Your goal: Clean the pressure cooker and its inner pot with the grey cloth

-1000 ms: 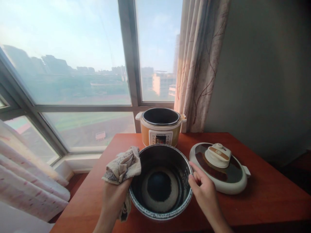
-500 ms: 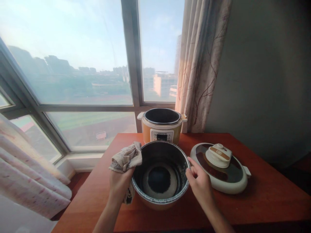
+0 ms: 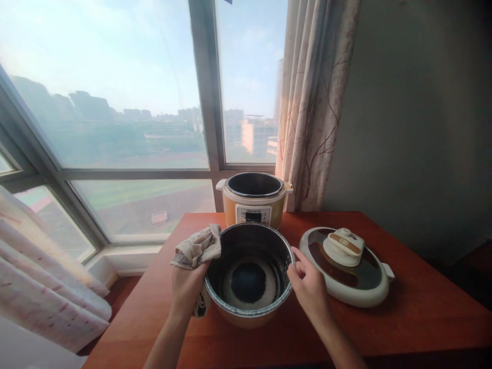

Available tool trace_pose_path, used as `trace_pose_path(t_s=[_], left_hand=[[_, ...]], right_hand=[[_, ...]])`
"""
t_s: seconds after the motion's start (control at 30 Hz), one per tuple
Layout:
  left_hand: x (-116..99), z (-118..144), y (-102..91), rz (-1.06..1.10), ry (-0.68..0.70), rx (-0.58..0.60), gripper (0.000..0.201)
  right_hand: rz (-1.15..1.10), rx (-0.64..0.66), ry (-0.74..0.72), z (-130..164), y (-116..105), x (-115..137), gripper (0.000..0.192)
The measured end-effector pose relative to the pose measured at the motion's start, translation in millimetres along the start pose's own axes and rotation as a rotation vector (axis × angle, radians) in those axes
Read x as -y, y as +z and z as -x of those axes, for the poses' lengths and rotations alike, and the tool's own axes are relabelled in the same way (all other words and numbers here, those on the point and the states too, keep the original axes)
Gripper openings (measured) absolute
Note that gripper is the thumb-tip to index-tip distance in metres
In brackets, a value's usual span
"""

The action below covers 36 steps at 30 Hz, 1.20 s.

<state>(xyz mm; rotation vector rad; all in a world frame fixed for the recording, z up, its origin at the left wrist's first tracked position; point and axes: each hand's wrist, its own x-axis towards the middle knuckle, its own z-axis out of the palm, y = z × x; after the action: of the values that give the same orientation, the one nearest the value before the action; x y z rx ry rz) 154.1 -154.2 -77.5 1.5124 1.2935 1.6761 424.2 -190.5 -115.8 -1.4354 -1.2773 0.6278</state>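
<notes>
Inner pot [image 3: 249, 279] of the cooker sits low in the middle of the frame, its base seemingly on or just above the red-brown surface [image 3: 423, 312], held between both hands. Left hand [image 3: 187, 287] is closed on a crumpled cloth [image 3: 198, 247] and presses it against the pot's left rim, part of the cloth bunched above the rim and part hanging below the hand. Right hand [image 3: 307, 287] grips the right rim, thumb and fingers curled over the edge. The pot's dark inside shows a pale ring around a dark centre.

Just behind the pot, toward the upper middle, the yellow cooker base [image 3: 253, 202] stands open and uncovered by the window. Its lid [image 3: 346, 264] lies flat on the surface to the right of the pot, near the right hand but apart from it.

The step in hand looks like holding and wiping the pot. Judging from the grip, the next move calls for a steady hold on both sides of the rim, keeping the cloth from slipping and the pot level and clear of the lid.
</notes>
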Motion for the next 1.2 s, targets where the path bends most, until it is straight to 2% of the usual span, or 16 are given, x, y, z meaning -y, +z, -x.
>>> trace_pose_path(t_s=[0.2, 0.5, 0.57, 0.67, 0.73, 0.8, 0.9, 1.0, 1.1, 1.2], left_hand=[[0, -2, 2.3, 0.020, 0.003, -0.007, 0.037], [6, 2, 3.1, 0.094, -0.081, -0.049, 0.042], [5, 4, 3.5, 0.192, -0.195, -0.080, 0.040], [6, 4, -4.1, 0.450, -0.516, -0.167, 0.036], [9, 1, -17.0, 0.635, -0.712, -0.177, 0.036], [13, -1, -34.3, 0.787, -0.805, -0.148, 0.038], [18, -2, -59.4, 0.927, -0.803, -0.145, 0.038], [15, -3, -75.2, 0.998, -0.740, -0.237, 0.039], [3, -2, -82.2, 1.038, -0.646, -0.271, 0.036], [-17, -1, -82.1, 1.012, -0.550, -0.221, 0.027]], right_hand=[[-0.024, 0.002, 0.005, -4, 3, -2, 0.067], [-0.125, -0.036, 0.046, -2, 8, 0, 0.066], [-0.167, -0.034, 0.051, 0, 9, 0, 0.067], [-0.213, -0.010, 0.067, 0, 8, -1, 0.068], [-0.231, 0.017, 0.084, 1, 5, -1, 0.069], [-0.236, 0.057, 0.097, 0, 1, 0, 0.070], [-0.193, 0.126, 0.094, -1, -8, 3, 0.069], [-0.103, 0.131, 0.070, -5, -19, 8, 0.064], [-0.024, 0.068, 0.022, -10, -29, 14, 0.061], [0.002, 0.011, -0.023, -11, -34, 23, 0.058]])
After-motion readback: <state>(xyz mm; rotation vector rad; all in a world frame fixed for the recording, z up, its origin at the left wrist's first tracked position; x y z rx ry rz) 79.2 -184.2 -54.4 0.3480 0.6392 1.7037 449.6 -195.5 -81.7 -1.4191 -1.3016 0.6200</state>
